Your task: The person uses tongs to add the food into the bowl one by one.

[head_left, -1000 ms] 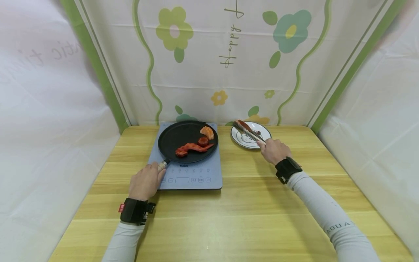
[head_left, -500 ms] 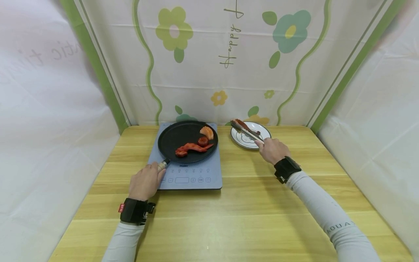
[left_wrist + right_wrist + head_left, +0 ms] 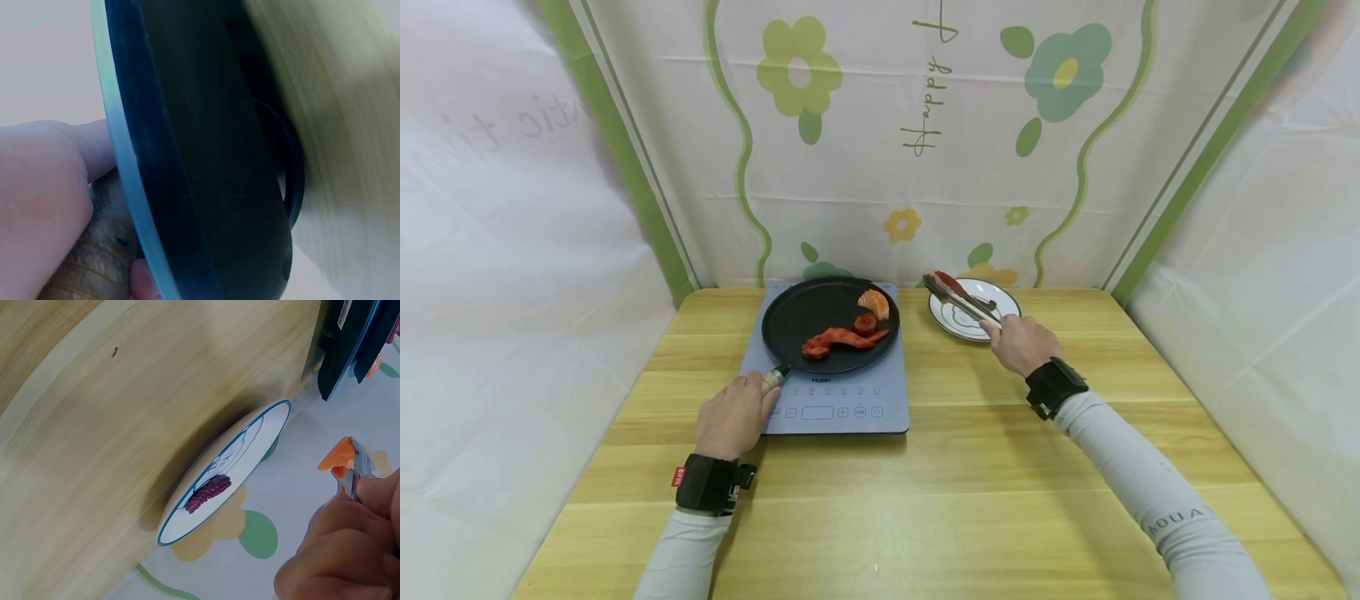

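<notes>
My left hand (image 3: 730,417) grips the wood-look handle (image 3: 772,380) of a round black frying pan (image 3: 793,321). In the pan lie a red chicken wing (image 3: 838,338), a round red piece (image 3: 865,323) and an orange, white-striped salmon slice (image 3: 874,302). With my right hand (image 3: 1024,343) I hold metal tongs (image 3: 958,300). Their tips pinch a reddish-brown piece of food (image 3: 950,283), whose orange side (image 3: 337,454) shows in the right wrist view. It is raised above the left side of a white plate (image 3: 958,330). A dark red, bumpy piece (image 3: 209,492) lies on that plate.
The pan stands on a blue-grey induction cooker (image 3: 891,400) with touch controls along its front. A flower-printed cloth (image 3: 850,167) hangs right behind cooker and plate. Cloth walls also flank the wooden table (image 3: 880,517) on both sides.
My right hand has moved slightly left, carrying the tongs and the reddish-brown piece toward the plate's left rim. The left hand and the pan have kept still.
</notes>
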A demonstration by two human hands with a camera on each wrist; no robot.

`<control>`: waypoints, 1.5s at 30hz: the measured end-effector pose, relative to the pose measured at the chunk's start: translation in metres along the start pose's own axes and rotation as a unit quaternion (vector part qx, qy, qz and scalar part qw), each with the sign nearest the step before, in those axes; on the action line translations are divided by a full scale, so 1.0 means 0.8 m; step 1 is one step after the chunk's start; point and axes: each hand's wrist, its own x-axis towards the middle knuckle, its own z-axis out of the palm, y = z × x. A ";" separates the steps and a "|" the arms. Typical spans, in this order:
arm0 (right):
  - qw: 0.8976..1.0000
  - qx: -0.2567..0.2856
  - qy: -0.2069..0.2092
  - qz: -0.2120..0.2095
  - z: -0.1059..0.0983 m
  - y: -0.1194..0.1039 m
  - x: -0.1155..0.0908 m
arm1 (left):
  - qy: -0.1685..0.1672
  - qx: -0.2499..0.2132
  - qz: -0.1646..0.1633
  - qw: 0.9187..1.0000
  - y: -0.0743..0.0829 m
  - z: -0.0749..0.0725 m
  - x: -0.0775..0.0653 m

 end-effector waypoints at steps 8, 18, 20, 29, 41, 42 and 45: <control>1.000 0.003 -0.003 -0.010 -0.001 -0.007 0.001 | -0.003 -0.002 -0.004 1.000 -0.001 -0.001 0.000; 1.000 -0.002 0.010 -0.015 0.000 -0.013 0.003 | 0.000 -0.002 0.001 1.000 -0.001 0.000 0.001; 1.000 -0.003 0.009 -0.016 -0.001 -0.015 0.003 | 0.001 -0.002 0.001 1.000 -0.001 0.000 0.001; 1.000 -0.001 0.014 -0.013 0.000 -0.020 0.005 | -0.002 -0.004 -0.001 1.000 -0.001 0.001 0.001; 1.000 -0.003 0.016 -0.027 -0.002 -0.032 0.005 | -0.006 -0.002 -0.004 1.000 -0.001 0.000 0.002; 1.000 -0.001 0.014 -0.026 -0.002 -0.033 0.005 | -0.004 -0.003 -0.003 1.000 -0.001 0.000 0.002; 1.000 0.001 0.012 -0.023 -0.002 -0.036 0.006 | 0.000 -0.004 -0.003 1.000 -0.001 0.001 0.003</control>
